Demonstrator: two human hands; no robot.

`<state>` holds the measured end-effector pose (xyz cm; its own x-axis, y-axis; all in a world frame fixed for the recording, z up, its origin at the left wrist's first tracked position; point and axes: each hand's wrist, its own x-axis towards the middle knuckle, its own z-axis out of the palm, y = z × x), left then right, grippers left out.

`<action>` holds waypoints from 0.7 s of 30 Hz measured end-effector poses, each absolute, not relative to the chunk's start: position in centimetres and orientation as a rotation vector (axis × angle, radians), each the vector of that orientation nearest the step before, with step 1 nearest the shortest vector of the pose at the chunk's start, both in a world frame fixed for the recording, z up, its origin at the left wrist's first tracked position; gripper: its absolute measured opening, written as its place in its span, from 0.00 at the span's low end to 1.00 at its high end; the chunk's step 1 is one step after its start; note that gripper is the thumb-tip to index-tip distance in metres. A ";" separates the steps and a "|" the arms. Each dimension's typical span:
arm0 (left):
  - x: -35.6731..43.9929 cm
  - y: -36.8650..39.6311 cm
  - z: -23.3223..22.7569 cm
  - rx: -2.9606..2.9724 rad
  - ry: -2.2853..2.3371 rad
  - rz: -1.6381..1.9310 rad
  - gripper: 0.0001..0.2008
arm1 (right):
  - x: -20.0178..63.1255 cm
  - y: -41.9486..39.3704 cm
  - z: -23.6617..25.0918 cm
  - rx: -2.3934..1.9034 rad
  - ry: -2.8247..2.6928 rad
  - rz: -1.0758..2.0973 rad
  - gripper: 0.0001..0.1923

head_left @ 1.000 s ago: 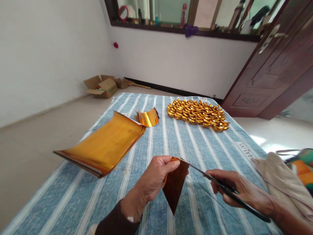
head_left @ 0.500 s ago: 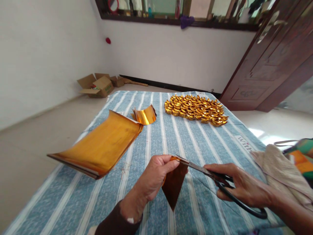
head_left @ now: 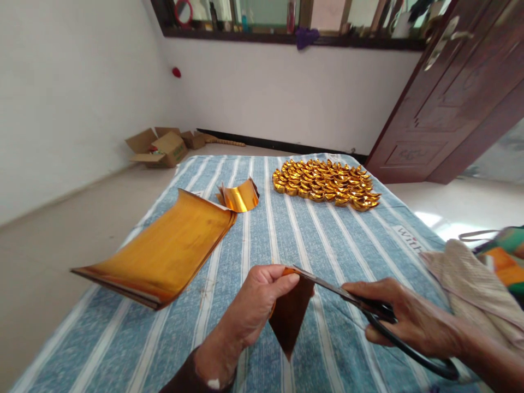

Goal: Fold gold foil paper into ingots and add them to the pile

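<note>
Item: folded gold foil piece, dark reverse side showing, held above the blue-striped cover, near its front edge. Left hand: thumb and fingers pinched closed on the piece's upper left corner, so that it hangs down to a point. Right hand: fingers closed through the black loops of the scissors. The blades look nearly together, running from the right hand leftward and slightly up, their tips at the top edge of the piece, just beside the left thumb. Long axis of the scissors: almost level, along that top edge; long axis of the piece: downward from it. The piece lies left of the right hand, with the pinch at its far end from the handles. Elsewhere: curled stack of gold sheets to the left, a smaller curled sheet behind it, a cluster of folded gold ingots well beyond.
</note>
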<state>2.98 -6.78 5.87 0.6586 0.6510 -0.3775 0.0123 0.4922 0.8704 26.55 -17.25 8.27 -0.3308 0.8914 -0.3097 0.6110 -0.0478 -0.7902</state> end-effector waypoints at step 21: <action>2.8 -6.5 5.8 0.998 0.679 0.420 0.13 | 26.4 -17.4 8.6 -1.552 -1.888 1.338 0.11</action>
